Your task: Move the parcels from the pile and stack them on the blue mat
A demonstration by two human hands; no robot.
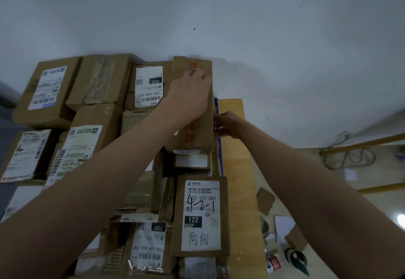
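While both arms reach forward over the stacked parcels, the left hand lies flat on top of a long brown box marked with red handwritten characters, its fingers spread and nearly straight, pressing on the cardboard near the far end. That box sits at the far right edge of the stack, against the pale wall. The right hand is at the box's right side, about halfway along it; its fingers curl in against the side face, but whether they actually grip the edge I cannot tell, since the box hides the tips. Just beside that hand a strip of the blue mat shows between the box and the wooden table. Nearer the person lies a parcel with a white label reading 122, and to the left of the long box another labelled 032. More labelled parcels fill the left side. Rolls of tape lie on the floor at lower right.
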